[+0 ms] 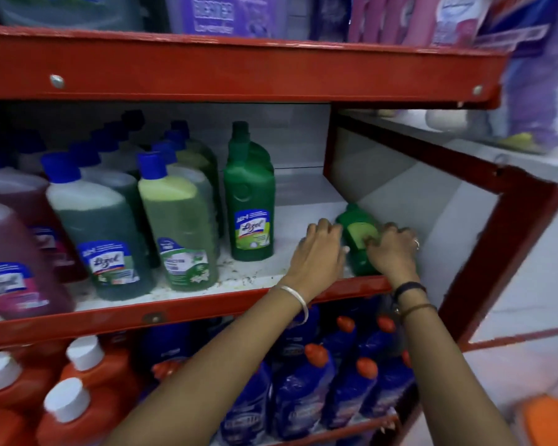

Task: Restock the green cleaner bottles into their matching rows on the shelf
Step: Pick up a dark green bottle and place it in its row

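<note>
A small green cleaner bottle (pixel 356 231) stands at the right end of the middle shelf (pixel 245 278), close to the side panel. My right hand (pixel 392 249) grips its right side and my left hand (pixel 319 249) presses against its left side. A tall green bottle (pixel 248 194) stands upright further left, with a second one behind it. Left of that run two rows of green-filled bottles with blue caps (pixel 178 220) (pixel 97 226). The lower part of the small bottle is hidden by my hands.
Pink cleaner bottles (pixel 16 252) fill the shelf's left end. Orange bottles with white caps (pixel 78 391) and blue bottles with orange caps (pixel 319 387) sit on the shelf below. Purple packs stand on the top shelf (pixel 239 69). White shelf floor shows between the tall bottle and my hands.
</note>
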Tool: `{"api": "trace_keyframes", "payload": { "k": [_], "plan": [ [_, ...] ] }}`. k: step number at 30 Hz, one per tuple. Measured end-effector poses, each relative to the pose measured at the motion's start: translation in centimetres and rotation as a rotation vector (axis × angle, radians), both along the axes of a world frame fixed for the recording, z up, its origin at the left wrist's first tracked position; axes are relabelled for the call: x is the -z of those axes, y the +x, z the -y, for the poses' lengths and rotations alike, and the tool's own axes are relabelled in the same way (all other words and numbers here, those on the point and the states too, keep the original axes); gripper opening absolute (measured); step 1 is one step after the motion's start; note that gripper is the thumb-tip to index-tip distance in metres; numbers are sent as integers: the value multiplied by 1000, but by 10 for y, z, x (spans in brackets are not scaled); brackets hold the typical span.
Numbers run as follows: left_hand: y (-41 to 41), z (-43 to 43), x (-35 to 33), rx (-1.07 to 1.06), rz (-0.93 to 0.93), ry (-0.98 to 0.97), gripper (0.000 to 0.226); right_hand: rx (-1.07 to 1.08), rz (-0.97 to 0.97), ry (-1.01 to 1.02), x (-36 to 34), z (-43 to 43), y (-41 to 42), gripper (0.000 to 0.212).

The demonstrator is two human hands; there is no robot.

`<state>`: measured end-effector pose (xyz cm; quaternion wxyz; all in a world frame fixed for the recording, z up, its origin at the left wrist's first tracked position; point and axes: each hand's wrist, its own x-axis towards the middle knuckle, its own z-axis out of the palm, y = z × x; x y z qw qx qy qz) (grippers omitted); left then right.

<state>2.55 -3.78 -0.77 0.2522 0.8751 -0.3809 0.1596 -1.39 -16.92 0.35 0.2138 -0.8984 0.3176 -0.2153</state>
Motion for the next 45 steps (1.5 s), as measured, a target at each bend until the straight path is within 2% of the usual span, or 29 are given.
{"api": "trace_keyframes", "payload": {
  "k": [5,7,11,14,17,22,28,35,41,45],
  "plan": [
    [9,52,3,-61,-571,-120,44,-136,-60,356,-3,27,2,48],
    [7,61,0,-144,-639,-173,43,-167,-51,458,-6,34,2,47],
    [4,58,-2,-226,-705,-300,50,-205,104,638,-1,35,0,26],
    [3,44,-4,-249,-637,-358,68,-294,253,803,2,25,2,13],
    [0,20,-9,-251,-506,-411,80,-423,323,844,2,10,5,35],
    [-17,-41,-14,-262,-223,-447,70,-616,402,744,5,-39,8,59],
    [-22,-101,-10,-290,-117,-513,63,-714,443,723,16,-100,19,77],
    [-16,-129,2,-349,-174,-514,55,-737,438,641,18,-127,29,58],
    [-15,-129,12,-387,-190,-369,72,-657,477,646,21,-132,30,59],
    [-13,-130,12,-428,-214,-362,59,-597,491,556,20,-142,22,46]
  ]
}}
